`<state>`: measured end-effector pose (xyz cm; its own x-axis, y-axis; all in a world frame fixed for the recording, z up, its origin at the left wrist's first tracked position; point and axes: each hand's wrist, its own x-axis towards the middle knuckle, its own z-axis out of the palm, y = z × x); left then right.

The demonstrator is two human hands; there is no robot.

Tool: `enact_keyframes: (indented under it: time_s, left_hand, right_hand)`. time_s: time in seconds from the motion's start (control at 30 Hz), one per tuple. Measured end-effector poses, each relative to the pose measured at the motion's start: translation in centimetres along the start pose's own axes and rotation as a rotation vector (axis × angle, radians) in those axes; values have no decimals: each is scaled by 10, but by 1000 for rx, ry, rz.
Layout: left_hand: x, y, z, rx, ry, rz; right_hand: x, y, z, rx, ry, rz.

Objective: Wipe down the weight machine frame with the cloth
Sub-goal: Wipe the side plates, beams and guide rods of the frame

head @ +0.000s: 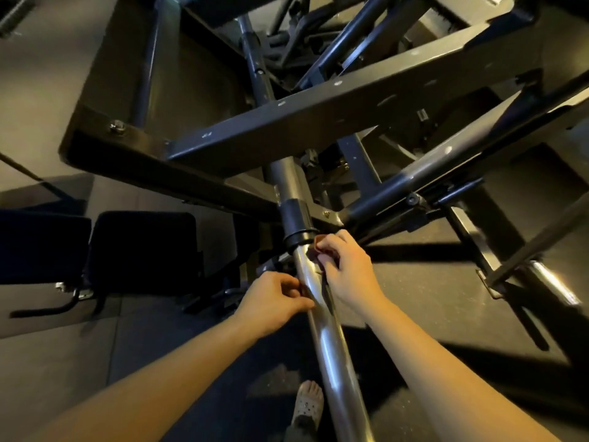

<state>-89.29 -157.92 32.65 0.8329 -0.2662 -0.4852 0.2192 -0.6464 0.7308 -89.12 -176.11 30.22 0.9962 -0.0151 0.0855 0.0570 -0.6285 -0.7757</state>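
A shiny chrome bar (334, 355) of the weight machine runs from the bottom centre up to a black collar (296, 224). Dark painted frame beams (306, 122) cross above it. A dark reddish cloth (314, 252) is looped round the bar just below the collar. My right hand (345, 269) grips one end of the cloth on the bar's right side. My left hand (274, 299) pinches the other end on the bar's left side, a little lower. Most of the cloth is hidden by my fingers and the bar.
Black padded seats (140, 250) stand at the left on a dark rubber floor. A second chrome sleeve (554, 282) and slanted frame struts lie at the right. My foot (307, 403) in a perforated shoe shows beside the bar at the bottom.
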Motion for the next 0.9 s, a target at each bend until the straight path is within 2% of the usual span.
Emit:
enact_keyframes:
  time_s: [0.13, 0.27, 0.33, 0.43, 0.5, 0.67, 0.83, 0.9]
  left_hand:
    - [12, 8, -12, 121, -72, -16]
    - [23, 24, -26, 309, -201, -17]
    - [29, 35, -37, 398, -234, 13]
    - [36, 56, -57, 427, -210, 107]
    - [38, 73, -72, 389, -201, 184]
    - [28, 123, -118, 451, -54, 397]
    - [20, 156, -187, 564, 212, 749]
    - [29, 169, -206, 623, 283, 817]
  right_hand:
    - [-17, -3, 3, 80, 62, 104]
    - [-54, 18, -18, 35, -153, 214]
    - [-48, 23, -27, 88, -164, 294]
    - [-23, 5, -41, 380, 74, 434]
    - [-2, -14, -49, 488, 240, 448]
    - [43, -70, -64, 567, 559, 411]
    - [83, -109, -59, 659, 801, 380]
    - [101, -117, -58, 664, 918, 386]
